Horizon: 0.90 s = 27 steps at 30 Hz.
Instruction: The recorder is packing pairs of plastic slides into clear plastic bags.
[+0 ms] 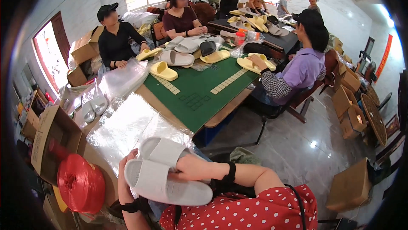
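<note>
Two light grey slide sandals are held together in front of my body, the nearer slide (149,178) overlapping the farther slide (163,150). My left hand (127,163) grips the pair from the left, its fingers partly hidden behind them. Coming in from the right, my right hand (190,167) is closed at the foot opening of the farther slide; its fingertips are hidden between the two slides. Just beyond the pair, clear plastic bags (127,124) lie stacked flat along the table's near left part.
A green table top (178,107) bears yellow and grey slides (176,58). Co-workers sit around it, one in a purple shirt (293,77) at right. At left are a red roll of plastic twine (81,183) and an open cardboard box (59,132); another carton (349,184) stands on the right floor.
</note>
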Tool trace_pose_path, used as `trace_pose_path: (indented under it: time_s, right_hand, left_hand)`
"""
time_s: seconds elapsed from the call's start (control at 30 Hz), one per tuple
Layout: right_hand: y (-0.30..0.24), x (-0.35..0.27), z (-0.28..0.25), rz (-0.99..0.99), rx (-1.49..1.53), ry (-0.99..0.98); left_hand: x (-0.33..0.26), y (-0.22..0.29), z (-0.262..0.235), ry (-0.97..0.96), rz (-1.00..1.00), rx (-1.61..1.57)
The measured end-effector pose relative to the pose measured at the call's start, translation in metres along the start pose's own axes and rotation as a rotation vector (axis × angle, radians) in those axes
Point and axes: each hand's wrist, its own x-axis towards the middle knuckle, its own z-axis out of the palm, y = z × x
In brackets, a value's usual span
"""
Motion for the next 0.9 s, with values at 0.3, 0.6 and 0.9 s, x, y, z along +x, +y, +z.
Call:
trace_pose_path:
  time_s: [0.3, 0.6, 0.9]
  right_hand:
    - [0.005, -0.005, -0.012, 0.174, -0.261, 0.084]
    - [-0.005, -0.004, -0.001, 0.097, -0.276, 0.105]
    - [-0.005, 0.038, 0.012, 0.113, -0.439, 0.116]
  left_hand:
    - [0.019, -0.003, -0.024, -0.054, 0.122, 0.265]
    - [0.002, -0.001, 0.000, -0.033, 0.561, 1.031]
    - [-0.029, 0.013, 0.028, -0.137, 0.711, 1.186]
